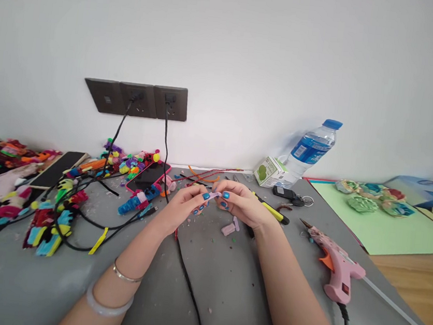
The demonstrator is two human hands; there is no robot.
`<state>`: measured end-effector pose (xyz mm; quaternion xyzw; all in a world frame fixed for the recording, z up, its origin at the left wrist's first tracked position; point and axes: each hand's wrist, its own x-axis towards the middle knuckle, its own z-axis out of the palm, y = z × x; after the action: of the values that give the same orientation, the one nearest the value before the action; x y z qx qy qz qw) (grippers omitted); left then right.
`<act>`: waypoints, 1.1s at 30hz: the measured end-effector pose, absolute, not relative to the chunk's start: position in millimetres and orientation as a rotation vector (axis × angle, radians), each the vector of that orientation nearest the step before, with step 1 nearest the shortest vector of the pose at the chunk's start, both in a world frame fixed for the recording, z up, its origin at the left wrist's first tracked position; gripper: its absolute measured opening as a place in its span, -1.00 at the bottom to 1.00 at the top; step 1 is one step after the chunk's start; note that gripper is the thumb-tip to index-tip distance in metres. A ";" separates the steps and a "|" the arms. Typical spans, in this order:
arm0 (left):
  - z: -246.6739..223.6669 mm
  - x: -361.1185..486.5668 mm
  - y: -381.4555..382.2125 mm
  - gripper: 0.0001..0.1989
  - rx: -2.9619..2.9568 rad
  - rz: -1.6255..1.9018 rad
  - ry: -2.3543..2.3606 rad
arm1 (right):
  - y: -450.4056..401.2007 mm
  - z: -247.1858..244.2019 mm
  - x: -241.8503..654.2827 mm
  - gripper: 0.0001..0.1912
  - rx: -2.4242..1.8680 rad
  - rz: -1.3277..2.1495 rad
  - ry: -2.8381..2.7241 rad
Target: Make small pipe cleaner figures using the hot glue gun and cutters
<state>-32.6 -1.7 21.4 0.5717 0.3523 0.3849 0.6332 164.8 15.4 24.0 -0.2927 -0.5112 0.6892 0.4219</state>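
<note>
My left hand (186, 205) and my right hand (241, 203) meet above the middle of the grey table, fingertips pinched together. Between them is a short pale purple strip (214, 195), which looks like a piece of pipe cleaner; both hands grip it. Most of the strip is covered by the fingers. On the table just below my right hand lies a pale pink fuzzy piece (229, 229), bent or in two parts. Behind that hand a yellow-and-black tool handle (275, 212) is partly hidden.
A pink glue gun (339, 268) lies at the right with its cord. At the left are colourful pipe-cleaner figures (51, 219) and tangled black cables (74, 243). A water bottle (312, 148), a small box (270, 172) and a key fob (287, 193) are near the wall.
</note>
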 end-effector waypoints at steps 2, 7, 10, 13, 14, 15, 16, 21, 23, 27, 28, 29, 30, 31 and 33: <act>21.6 -32.4 -2.1 -0.65 1.313 0.882 0.818 | 15.5 23.3 165.1 -0.69 -0.742 1.721 -1.284; 21.6 -32.1 -2.4 -0.67 1.336 0.906 0.806 | 15.7 23.1 165.4 -0.74 -0.777 1.682 -1.307; 21.8 -31.6 -2.9 -0.67 1.359 0.912 0.796 | 16.0 23.0 165.5 -0.74 -0.782 1.655 -1.305; 22.4 -30.9 -3.8 -0.66 1.387 0.913 0.803 | 15.8 23.6 165.4 -0.75 -0.783 1.641 -1.292; 22.7 -30.7 -4.0 -0.65 1.395 0.912 0.809 | 15.5 24.3 165.2 -0.75 -0.784 1.639 -1.290; 23.0 -30.7 -4.2 -0.65 1.404 0.910 0.815 | 15.1 25.1 165.1 -0.74 -0.785 1.638 -1.291; 23.3 -30.7 -4.3 -0.65 1.412 0.909 0.819 | 14.7 26.0 164.9 -0.74 -0.787 1.639 -1.293; 25.3 -30.7 -4.2 -0.65 1.452 0.927 0.809 | 13.5 30.1 164.0 -0.72 -0.801 1.653 -1.303; 26.4 -30.2 -4.3 -0.65 1.471 0.940 0.791 | 13.7 30.1 163.3 -0.71 -0.800 1.653 -1.316; 28.5 -28.3 -5.4 -0.66 1.493 0.953 0.774 | 14.5 28.0 161.9 -0.70 -0.769 1.645 -1.329; 28.9 -27.8 -5.7 -0.66 1.496 0.955 0.774 | 14.7 27.3 161.7 -0.70 -0.765 1.640 -1.335; 29.1 -27.2 -6.1 -0.66 1.498 0.956 0.773 | 14.9 26.5 161.5 -0.70 -0.766 1.631 -1.345; 29.2 -26.7 -6.4 -0.66 1.501 0.956 0.773 | 15.1 25.8 161.4 -0.70 -0.771 1.617 -1.358; 29.2 -26.2 -6.6 -0.66 1.502 0.955 0.774 | 15.3 25.2 161.3 -0.70 -0.779 1.599 -1.373; 28.6 -25.1 -6.8 -0.66 1.499 0.949 0.784 | 15.5 24.5 160.6 -0.70 -0.804 1.550 -1.403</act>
<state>-25.1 -6.8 28.6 0.6373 0.3336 0.4036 0.5654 160.6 15.5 24.5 -0.3231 -0.5639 0.6227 0.4357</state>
